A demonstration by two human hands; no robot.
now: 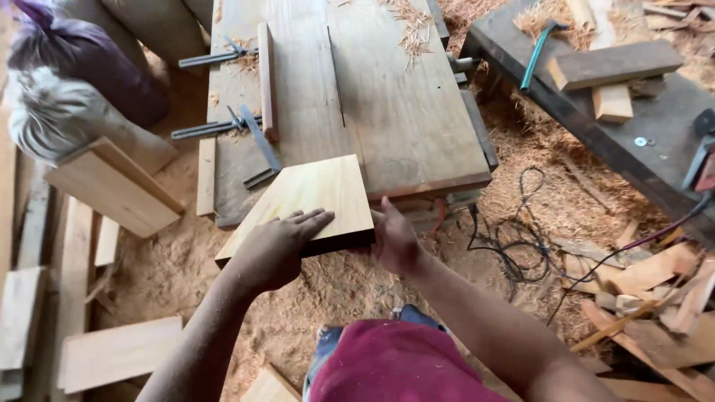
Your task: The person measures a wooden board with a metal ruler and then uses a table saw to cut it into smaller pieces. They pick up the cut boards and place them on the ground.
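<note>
A light, smooth wooden board (316, 195) lies tilted across the near edge of a wooden saw table (402, 112). My left hand (277, 246) rests flat on top of the board near its front edge, fingers spread. My right hand (393, 240) grips the board's near right corner from the side and below. A thin saw slot (336, 74) runs along the table top beyond the board. A wooden fence strip (266, 78) held by metal clamps (223, 126) stands to the left of the slot.
Sawdust and shavings cover the floor (186, 268). Cut boards (112, 186) lie to the left, offcuts (655, 298) to the right. Black cables (514, 246) trail beside the table. A dark bench (596, 126) with wood blocks stands at upper right. A seated person (67, 82) is at upper left.
</note>
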